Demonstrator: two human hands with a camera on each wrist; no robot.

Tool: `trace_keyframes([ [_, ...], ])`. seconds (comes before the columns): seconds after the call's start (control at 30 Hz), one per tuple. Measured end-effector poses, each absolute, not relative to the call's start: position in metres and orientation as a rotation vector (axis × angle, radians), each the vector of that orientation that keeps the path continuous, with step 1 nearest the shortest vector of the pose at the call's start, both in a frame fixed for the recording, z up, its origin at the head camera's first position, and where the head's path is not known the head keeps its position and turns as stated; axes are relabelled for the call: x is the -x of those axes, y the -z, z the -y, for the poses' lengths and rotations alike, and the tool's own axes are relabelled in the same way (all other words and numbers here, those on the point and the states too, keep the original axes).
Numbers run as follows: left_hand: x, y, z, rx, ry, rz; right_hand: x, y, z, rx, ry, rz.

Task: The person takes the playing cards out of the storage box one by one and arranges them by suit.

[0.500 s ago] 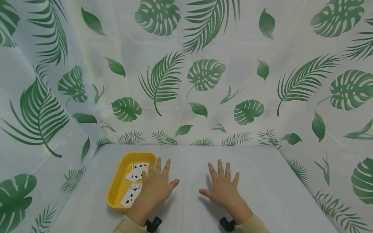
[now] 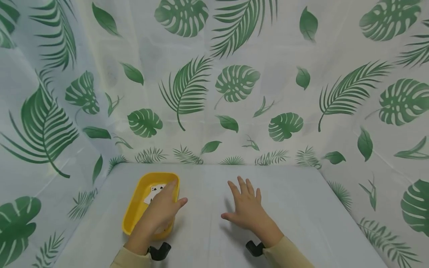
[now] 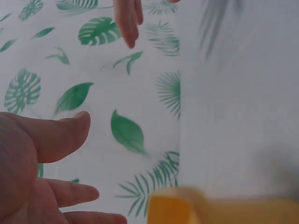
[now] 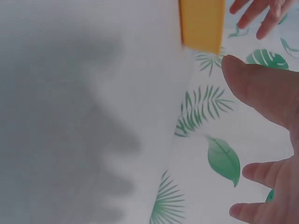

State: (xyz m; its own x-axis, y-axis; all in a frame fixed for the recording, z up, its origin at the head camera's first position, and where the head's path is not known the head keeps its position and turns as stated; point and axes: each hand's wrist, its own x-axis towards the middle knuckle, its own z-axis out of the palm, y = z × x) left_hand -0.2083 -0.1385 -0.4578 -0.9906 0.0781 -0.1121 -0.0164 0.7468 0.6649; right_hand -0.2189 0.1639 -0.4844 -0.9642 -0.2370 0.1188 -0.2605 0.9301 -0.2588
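A yellow tray (image 2: 129, 217) with playing cards (image 2: 154, 190) in it stands on the left of the table. My left hand (image 2: 160, 209) hovers over the tray's right side, thumb out to the right, and covers part of the cards. Nothing is between its fingers in the left wrist view, where the tray's edge (image 3: 252, 212) shows below. To the right, my right hand (image 2: 248, 209) is held above the bare tabletop with its fingers spread, and it holds nothing. Its shadow falls on the table in the right wrist view, beside the thumb (image 4: 261, 88).
The white tabletop (image 2: 301, 216) stretches to the right of the tray. Behind it and on both sides hangs a white sheet (image 2: 201, 145) printed with green leaves. A black wrist mount (image 2: 160, 251) sits at the left wrist, another (image 2: 255, 248) at the right.
My left hand has moved left, farther over the tray, and now hides the nearer cards. My right hand has shifted slightly left and up. The head view has tilted a little.
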Motion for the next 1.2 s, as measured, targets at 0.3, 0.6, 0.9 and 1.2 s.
trace_keyframes([
  [0.3, 0.211, 0.449, 0.181, 0.098, -1.234, -2.701, 0.229, 0.473, -0.141, -0.476, -0.407, 2.979],
  [0.6, 0.211, 0.446, 0.215, 0.224, -1.461, -2.548, 0.236, 0.467, -0.116, -0.564, -0.391, 2.95],
  [0.9, 0.216, 0.445, 0.255, 0.353, -1.565, -2.452, 0.242, 0.468, -0.094, -0.599, -0.35, 2.999],
  [1.2, 0.215, 0.449, 0.288, 0.44, -1.524, -2.45, 0.243, 0.469, -0.069, -0.617, -0.352, 3.045],
])
